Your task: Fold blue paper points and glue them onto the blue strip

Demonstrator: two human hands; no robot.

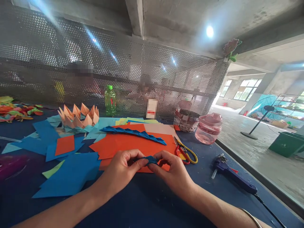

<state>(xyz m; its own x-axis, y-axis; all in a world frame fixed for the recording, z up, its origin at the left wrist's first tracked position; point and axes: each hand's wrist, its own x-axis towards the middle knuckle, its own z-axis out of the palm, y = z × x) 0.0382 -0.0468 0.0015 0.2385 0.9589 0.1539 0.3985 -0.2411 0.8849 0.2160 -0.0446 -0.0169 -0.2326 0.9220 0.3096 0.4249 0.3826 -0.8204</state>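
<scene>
Between my two hands is a small folded piece of blue paper [150,160], pinched from both sides. My left hand [124,166] grips its left end between thumb and fingers. The thumb and fingers of my right hand [172,169] close on its right end. Under and beyond the hands lie orange paper sheets [133,144]. Across these sheets rests a long strip of folded blue paper [135,132] with a row of points. Scissors [186,151] with red and yellow handles lie just right of the sheets.
A peach paper crown [80,117] stands at the back left, near blue sheets [68,174]. A green bottle [110,101], a patterned round container [186,120] and a pink jug [209,128] stand along the back. A glue gun [234,174] with its cord lies at right. Perforated panels [114,69] rise behind.
</scene>
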